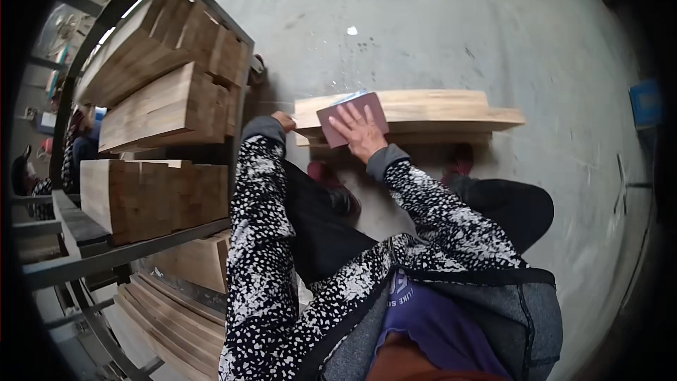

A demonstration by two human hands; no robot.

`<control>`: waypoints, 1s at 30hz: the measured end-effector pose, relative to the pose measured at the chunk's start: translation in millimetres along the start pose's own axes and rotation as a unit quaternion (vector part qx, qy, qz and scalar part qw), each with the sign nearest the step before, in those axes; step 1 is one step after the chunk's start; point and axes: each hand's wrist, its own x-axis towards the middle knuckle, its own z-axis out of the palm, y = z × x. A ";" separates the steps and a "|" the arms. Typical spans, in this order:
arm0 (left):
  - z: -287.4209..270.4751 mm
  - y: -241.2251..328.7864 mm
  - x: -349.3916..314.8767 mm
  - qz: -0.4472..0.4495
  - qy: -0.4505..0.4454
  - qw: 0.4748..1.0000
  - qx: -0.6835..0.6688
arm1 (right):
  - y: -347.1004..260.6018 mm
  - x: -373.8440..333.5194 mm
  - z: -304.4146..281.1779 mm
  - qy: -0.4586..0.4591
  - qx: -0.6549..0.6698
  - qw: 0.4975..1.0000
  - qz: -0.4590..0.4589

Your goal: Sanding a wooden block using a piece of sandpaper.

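A short stack of pale wooden boards [437,109] lies on the concrete floor in front of me. My right hand [363,130] lies flat, fingers spread, on a reddish-brown sheet of sandpaper [350,114] pressed onto the left part of the top board. My left hand [284,121] grips the left end of the stack; its fingers are mostly hidden behind the board edge. Both forearms wear black-and-white speckled sleeves.
A metal rack [106,257] on my left holds stacks of wooden blocks [162,106] on several shelves, with thin boards [176,317] at the bottom. Another person [81,144] sits behind the rack. My shoes [331,187] stand near the boards. A blue object [645,102] lies far right.
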 end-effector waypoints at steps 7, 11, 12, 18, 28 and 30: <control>11.0 50.4 16.0 0.049 -0.067 0.995 0.047 | 129.5 -153.3 -112.4 -0.047 -0.142 0.905 0.398; -2.8 41.8 -19.3 -0.019 -0.007 0.999 0.046 | 110.6 -134.9 -80.5 0.039 -0.150 0.913 0.377; -2.3 46.2 -19.5 -0.014 -0.003 0.998 0.060 | 96.9 -121.1 -72.5 0.026 -0.148 0.918 0.367; 4.3 51.1 -27.7 -0.079 0.073 0.994 0.022 | -27.6 -5.1 4.4 -0.006 -0.053 0.997 0.049; -25.2 88.4 -104.8 -0.125 0.109 0.986 0.023 | 6.3 -13.8 -11.1 -0.033 -0.035 0.998 0.030; -28.0 89.0 -96.7 -0.124 0.101 0.987 0.006 | 50.2 -48.3 -48.9 -0.036 -0.067 0.989 0.130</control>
